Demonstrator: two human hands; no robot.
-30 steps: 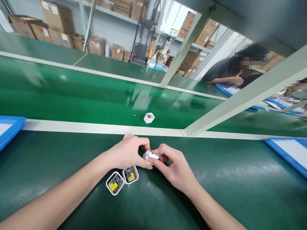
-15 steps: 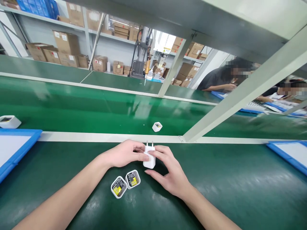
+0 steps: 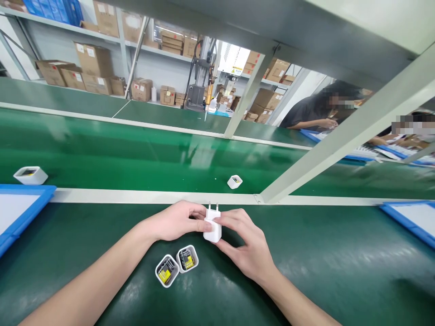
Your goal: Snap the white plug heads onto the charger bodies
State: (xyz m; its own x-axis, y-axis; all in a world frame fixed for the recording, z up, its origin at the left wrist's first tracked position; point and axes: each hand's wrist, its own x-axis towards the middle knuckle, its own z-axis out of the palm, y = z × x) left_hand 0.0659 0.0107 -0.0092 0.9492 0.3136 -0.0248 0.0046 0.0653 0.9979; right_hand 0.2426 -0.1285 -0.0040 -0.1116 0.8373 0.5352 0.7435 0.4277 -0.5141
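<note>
A white charger plug [image 3: 213,231] with two metal pins pointing up is held between both hands over the dark green bench. My left hand [image 3: 176,220] grips its left side, thumb across the front. On the right side, the fingers of my right hand [image 3: 245,242] press its upper part and the thumb touches its lower edge. Below my left hand, two open white charger housings lie side by side, a left housing [image 3: 167,270] and a right housing [image 3: 187,258]. Yellow and black parts show inside both.
On the green conveyor belt [image 3: 136,163] lie another white housing [image 3: 234,182] and one farther left [image 3: 31,175]. Blue-edged trays stand at left [image 3: 27,217] and right [image 3: 413,219]. A slanted metal post [image 3: 306,158] rises at right. Two people sit beyond the belt.
My right thumb has closed onto the charger's lower edge. The housings on the belt have shifted to the right. Both hands have otherwise stayed almost in place.
</note>
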